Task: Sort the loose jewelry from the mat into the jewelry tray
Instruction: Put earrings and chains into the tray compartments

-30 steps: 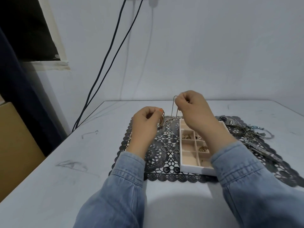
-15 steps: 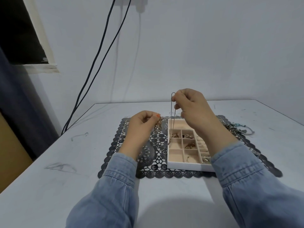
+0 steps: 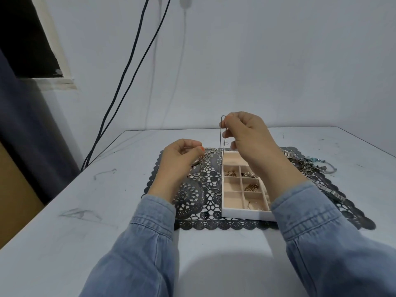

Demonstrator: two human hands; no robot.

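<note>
A dark lace-pattern mat lies on the white table. On its right half stands a white jewelry tray with beige compartments, a few holding small gold pieces. My right hand is raised above the tray's far end and pinches a thin silver chain that hangs straight down beside the tray. My left hand hovers over the mat's left part, fingers curled, pinching small chain jewelry. Small rings lie loose on the mat left of the tray.
A tangled pile of silver and blue jewelry and a metal watch band lie on the mat right of the tray. Two black cables run down the wall at the back left. A dark curtain hangs at the far left.
The view has shifted, so mat and tray sit further left and lower in frame. My left hand's gold piece has sunk toward the mat. My right hand still holds the chain up.
</note>
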